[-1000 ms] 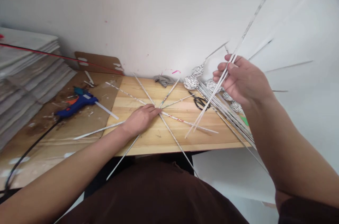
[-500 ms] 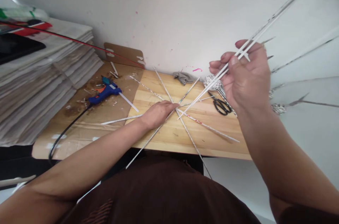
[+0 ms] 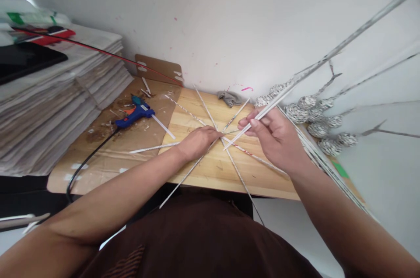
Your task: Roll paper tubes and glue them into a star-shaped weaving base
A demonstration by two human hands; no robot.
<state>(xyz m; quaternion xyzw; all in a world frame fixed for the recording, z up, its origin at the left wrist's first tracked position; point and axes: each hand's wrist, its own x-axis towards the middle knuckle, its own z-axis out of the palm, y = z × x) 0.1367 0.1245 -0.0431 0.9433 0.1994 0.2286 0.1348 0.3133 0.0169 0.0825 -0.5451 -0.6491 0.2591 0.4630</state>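
Note:
Several thin rolled paper sticks [image 3: 241, 179] lie crossed like a star on the wooden board [image 3: 210, 168]. My left hand [image 3: 197, 141] lies flat on their crossing point, fingers together, pressing them down. My right hand [image 3: 275, 135] is closed on a pair of long paper sticks [image 3: 331, 55]. Those sticks slant up to the right out of the picture. Their lower tips sit just right of the crossing, close to my left fingertips.
A blue glue gun [image 3: 135, 113] with a black cord lies on brown cardboard at the left. A tall stack of paper sheets [image 3: 49, 107] stands beyond it. Woven paper balls [image 3: 315, 114] and a bundle of sticks line the right edge. A grey rag [image 3: 230, 97] lies by the wall.
My right hand has come down and to the left with its sticks, so their tips now lie near the crossing. The left hand has stayed on the crossing.

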